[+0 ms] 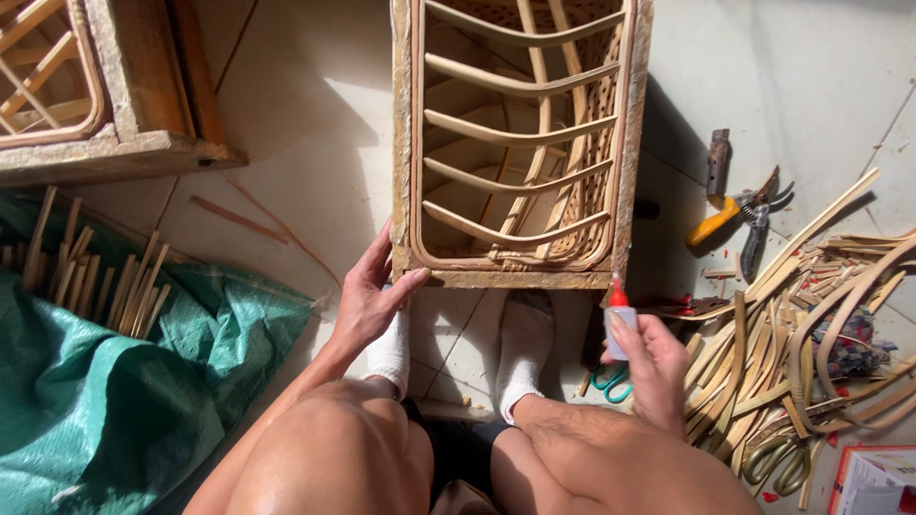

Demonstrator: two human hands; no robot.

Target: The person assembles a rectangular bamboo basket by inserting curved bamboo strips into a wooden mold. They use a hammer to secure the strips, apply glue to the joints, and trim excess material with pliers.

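Note:
A wooden frame [520, 279] with curved cane slats and woven cane stands on the tiled floor in front of me. My left hand [372, 296] rests on its lower left corner, thumb pressed against the bottom rail. My right hand [654, 358] holds a small white glue bottle [618, 324] with a red nozzle, its tip just under the frame's lower right corner. My two feet in white socks [523, 348] sit below the frame, between my bare knees.
Yellow-handled pruning shears [739, 215] lie on the tiles to the right. A heap of cane strips [821, 315] spreads at right, with teal-handled scissors [611, 381] near my right hand. A green tarp [114, 381] with cut sticks lies left. Another wooden frame [105, 105] stands at top left.

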